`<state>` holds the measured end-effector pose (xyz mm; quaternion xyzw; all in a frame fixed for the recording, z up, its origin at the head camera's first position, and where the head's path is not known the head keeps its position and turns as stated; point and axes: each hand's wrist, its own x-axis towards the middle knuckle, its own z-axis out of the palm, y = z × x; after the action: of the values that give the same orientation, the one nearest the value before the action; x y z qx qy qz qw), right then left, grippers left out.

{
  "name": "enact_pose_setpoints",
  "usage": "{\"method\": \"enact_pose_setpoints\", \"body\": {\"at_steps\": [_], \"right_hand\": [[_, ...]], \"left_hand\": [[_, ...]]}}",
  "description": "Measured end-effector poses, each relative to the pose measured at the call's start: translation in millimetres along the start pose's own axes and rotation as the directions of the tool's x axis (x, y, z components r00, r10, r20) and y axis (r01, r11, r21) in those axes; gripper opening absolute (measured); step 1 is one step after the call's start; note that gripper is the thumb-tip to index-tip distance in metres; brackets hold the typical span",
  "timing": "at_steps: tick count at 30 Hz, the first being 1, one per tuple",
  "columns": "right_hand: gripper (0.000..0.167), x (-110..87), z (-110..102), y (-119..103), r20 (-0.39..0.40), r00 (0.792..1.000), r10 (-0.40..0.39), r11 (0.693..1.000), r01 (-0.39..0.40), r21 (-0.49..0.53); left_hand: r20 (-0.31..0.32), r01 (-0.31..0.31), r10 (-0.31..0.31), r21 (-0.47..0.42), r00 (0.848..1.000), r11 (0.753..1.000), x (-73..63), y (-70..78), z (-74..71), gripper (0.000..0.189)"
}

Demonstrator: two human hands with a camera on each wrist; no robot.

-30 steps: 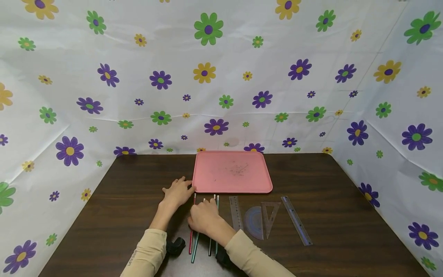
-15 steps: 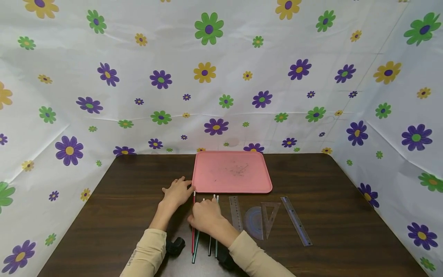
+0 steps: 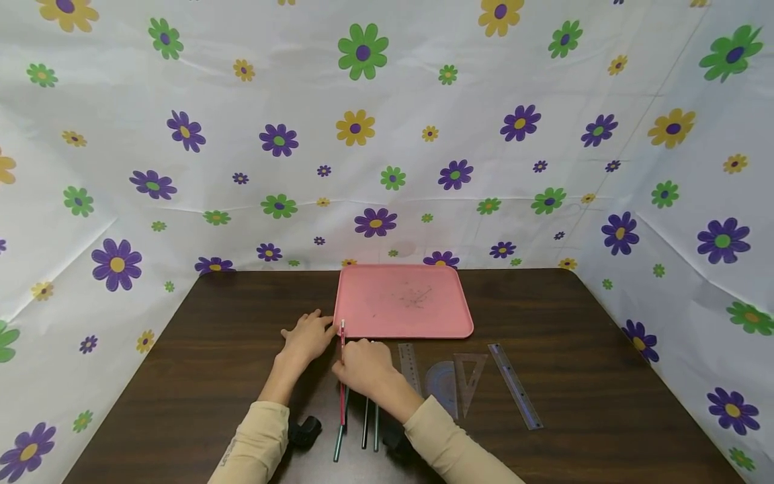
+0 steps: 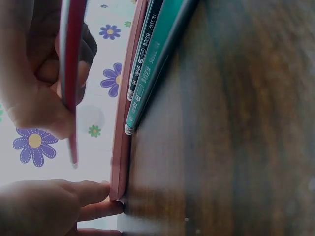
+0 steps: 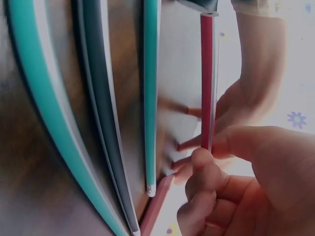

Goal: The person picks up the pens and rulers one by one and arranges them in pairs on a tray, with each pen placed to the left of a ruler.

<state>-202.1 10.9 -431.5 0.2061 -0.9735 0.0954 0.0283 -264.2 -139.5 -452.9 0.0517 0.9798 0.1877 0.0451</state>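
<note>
Your right hand [image 3: 365, 368] is pinching the red pencil [image 5: 207, 83] between thumb and forefinger, its eraser tip pointing ahead of them, seemingly over the pink tray's [image 3: 387, 289] edge. Your left hand's [image 3: 307, 337] fingers are spreading loosely, touching that tray's corner. Green pencils [image 5: 150, 98] are lying below your right fingers.

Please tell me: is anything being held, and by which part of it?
The right hand pinches the red pencil near its middle; the left hand touches the pink tray.
</note>
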Motion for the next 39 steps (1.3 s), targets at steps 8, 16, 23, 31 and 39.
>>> {"method": "enact_pose_setpoints", "body": {"at_steps": [8,16,23,31,39], "right_hand": [[0.034,6.6,-6,6,0.030,0.996,0.080,0.973,-0.085,0.214],[0.043,12.0,-10,16,0.199,0.979,0.041,0.895,-0.124,0.429],[0.042,17.0,-12,25,0.189,0.980,0.056,0.877,-0.139,0.460],[0.031,20.2,-14,28,0.158,0.984,0.079,0.840,-0.151,0.521],[0.026,23.6,-13,30,0.147,0.983,0.108,0.820,-0.172,0.546]], "left_hand": [[-0.004,-0.001,0.001,-0.015,1.000,1.000,0.7,-1.2,-0.5,0.046],[-0.004,-0.001,0.001,-0.013,1.000,1.000,2.2,-2.5,-1.1,0.045],[0.000,0.000,0.000,-0.003,1.000,1.000,2.0,-3.0,-0.8,0.046],[-0.023,0.002,-0.003,-0.011,1.000,1.000,1.2,-0.7,0.3,0.044],[-0.027,-0.005,0.005,-0.006,1.000,1.000,1.6,-0.6,1.9,0.044]]}}
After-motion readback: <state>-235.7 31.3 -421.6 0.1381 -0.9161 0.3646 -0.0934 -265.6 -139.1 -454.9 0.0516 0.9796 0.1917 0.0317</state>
